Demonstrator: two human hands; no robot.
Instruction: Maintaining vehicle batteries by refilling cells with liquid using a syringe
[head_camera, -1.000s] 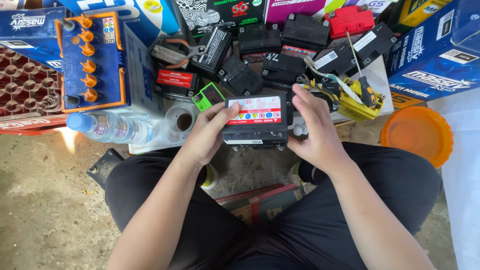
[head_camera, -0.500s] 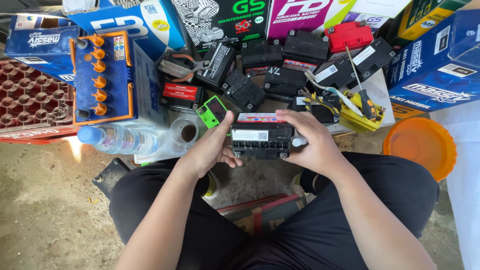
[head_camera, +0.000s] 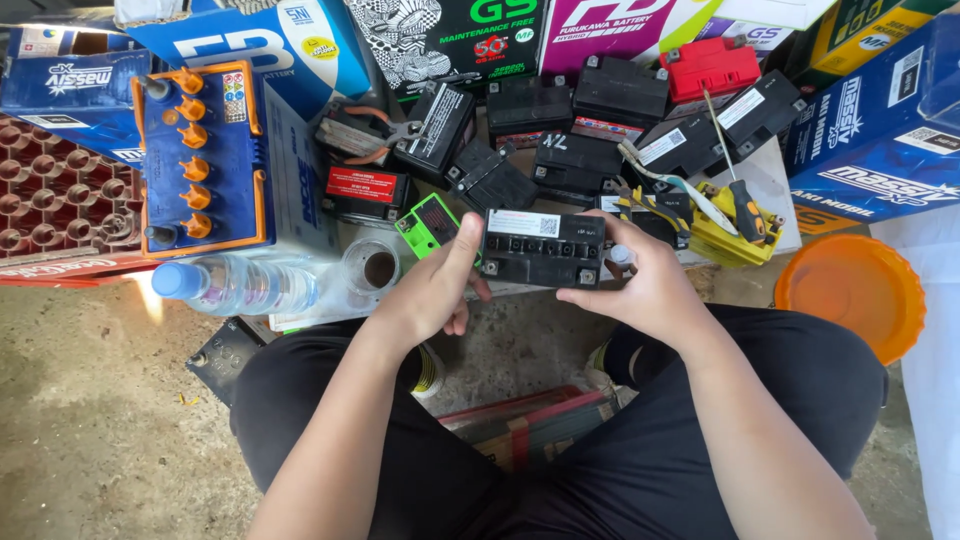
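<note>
Spanning both hands (head_camera: 440, 290) (head_camera: 645, 290): black battery (head_camera: 541, 247)

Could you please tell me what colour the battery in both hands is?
The battery is black with a white label, seen in the head view.

Small battery (head_camera: 542, 250): matt black plastic, paper label. Water bottle (head_camera: 235, 285): clear glossy plastic. Large battery (head_camera: 200, 160): smooth blue plastic. Boxes (head_camera: 865, 120): glossy printed cardboard. Floor (head_camera: 90, 400): rough concrete.

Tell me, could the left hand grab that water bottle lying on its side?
Probably yes, but not right away: the left hand is gripping the black battery. The water bottle lies close on that side, with nothing between them.
</note>
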